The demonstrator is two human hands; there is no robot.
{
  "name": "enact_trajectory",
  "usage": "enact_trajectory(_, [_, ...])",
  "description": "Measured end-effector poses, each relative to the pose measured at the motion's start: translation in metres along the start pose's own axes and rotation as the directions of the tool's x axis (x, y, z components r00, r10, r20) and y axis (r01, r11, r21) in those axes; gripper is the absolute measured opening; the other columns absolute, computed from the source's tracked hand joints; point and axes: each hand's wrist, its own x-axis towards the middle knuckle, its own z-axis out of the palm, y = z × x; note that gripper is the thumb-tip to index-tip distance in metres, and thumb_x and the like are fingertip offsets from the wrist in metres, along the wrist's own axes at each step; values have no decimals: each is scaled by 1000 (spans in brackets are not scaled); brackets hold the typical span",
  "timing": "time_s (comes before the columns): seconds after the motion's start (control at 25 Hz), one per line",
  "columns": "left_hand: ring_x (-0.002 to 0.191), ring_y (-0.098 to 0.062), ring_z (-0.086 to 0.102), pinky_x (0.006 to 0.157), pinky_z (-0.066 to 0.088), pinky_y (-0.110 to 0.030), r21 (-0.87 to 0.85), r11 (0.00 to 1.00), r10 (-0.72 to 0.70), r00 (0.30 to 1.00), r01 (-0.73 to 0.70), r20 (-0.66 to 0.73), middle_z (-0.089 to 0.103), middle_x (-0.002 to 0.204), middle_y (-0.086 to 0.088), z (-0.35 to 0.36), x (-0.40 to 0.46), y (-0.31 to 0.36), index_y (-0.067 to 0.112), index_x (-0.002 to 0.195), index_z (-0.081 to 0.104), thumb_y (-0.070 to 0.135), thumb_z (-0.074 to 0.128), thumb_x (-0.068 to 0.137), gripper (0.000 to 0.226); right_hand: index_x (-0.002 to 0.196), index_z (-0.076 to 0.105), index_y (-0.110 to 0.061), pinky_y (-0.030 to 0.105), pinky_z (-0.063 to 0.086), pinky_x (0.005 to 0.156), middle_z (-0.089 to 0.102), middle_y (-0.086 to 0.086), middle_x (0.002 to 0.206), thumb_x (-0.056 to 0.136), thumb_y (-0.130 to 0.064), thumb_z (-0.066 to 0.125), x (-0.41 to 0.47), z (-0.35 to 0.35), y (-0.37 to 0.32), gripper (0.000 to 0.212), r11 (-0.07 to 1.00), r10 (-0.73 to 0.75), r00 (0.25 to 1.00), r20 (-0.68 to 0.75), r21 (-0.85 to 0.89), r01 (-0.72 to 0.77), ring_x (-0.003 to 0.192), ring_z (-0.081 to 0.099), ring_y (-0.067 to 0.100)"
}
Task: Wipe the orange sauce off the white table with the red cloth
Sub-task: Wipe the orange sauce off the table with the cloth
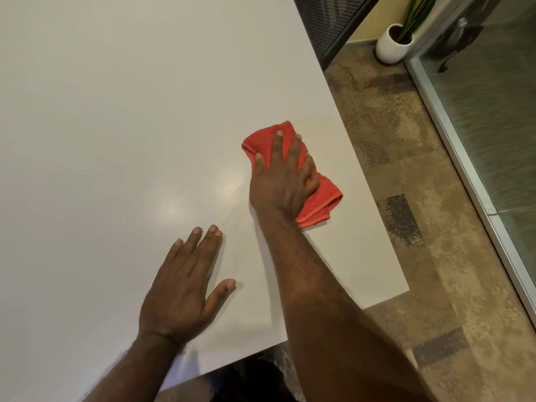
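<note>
My right hand [282, 178] presses down on the folded red cloth [322, 204], fingers curled into it, on the white table [116, 111] near its right edge. Part of the cloth sticks out beyond the fingertips and part behind the palm. My left hand [185, 288] lies flat on the table with its fingers spread, closer to me and to the left of the cloth. I see no distinct orange sauce; only a faint yellowish smear [316, 123] shows just beyond the cloth, and faint wipe streaks [232, 190] show left of my right hand.
The table's right edge [374, 181] and near right corner [407, 288] drop to a brown mottled floor [435, 227]. A white plant pot [391, 44] stands on the floor at the far right, beside a glass door frame [452, 134]. A dark mesh panel [327, 21] stands behind the table.
</note>
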Motion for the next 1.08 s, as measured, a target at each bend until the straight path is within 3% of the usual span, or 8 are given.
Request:
enact_trajectory(0.28, [152, -12, 8, 122, 3, -30, 5, 1000, -11, 1000, 11, 0, 15, 162, 5, 1, 0, 0, 23, 156, 12, 66, 23, 96, 76, 152, 18, -34, 52, 23, 106, 18, 1, 163, 96, -54, 32, -53, -4, 23, 61, 1000, 12, 1000, -14, -4, -12, 142, 27, 33])
enact_trajectory(0.44, [151, -16, 11, 121, 9, -37, 0, 1000, -23, 1000, 23, -11, 14, 161, 5, 1, -1, 1, 25, 155, 12, 72, 19, 93, 79, 152, 17, -35, 53, 25, 104, 20, 2, 162, 96, -55, 32, -86, -4, 36, 62, 1000, 23, 1000, -13, -10, -23, 141, 29, 34])
enact_trajectory(0.68, [151, -17, 13, 122, 10, -36, -17, 1000, 23, 999, -23, -45, 17, 160, 4, 2, 0, -2, 18, 156, 17, 69, 18, 94, 80, 152, 12, -37, 52, 24, 104, 17, 0, 163, 96, -55, 33, -131, -7, 46, 62, 999, 34, 999, 16, 8, -34, 142, 24, 33])
enact_trajectory(1.08, [146, -21, 26, 117, 26, -46, -158, 984, 57, 986, -82, -157, 30, 156, -1, 1, -3, -2, 12, 153, 27, 76, 26, 89, 91, 152, 13, -38, 50, 26, 107, 13, -2, 164, 90, -51, 32, -201, -5, 39, 66, 992, -110, 990, 91, 75, 103, 145, 23, 30])
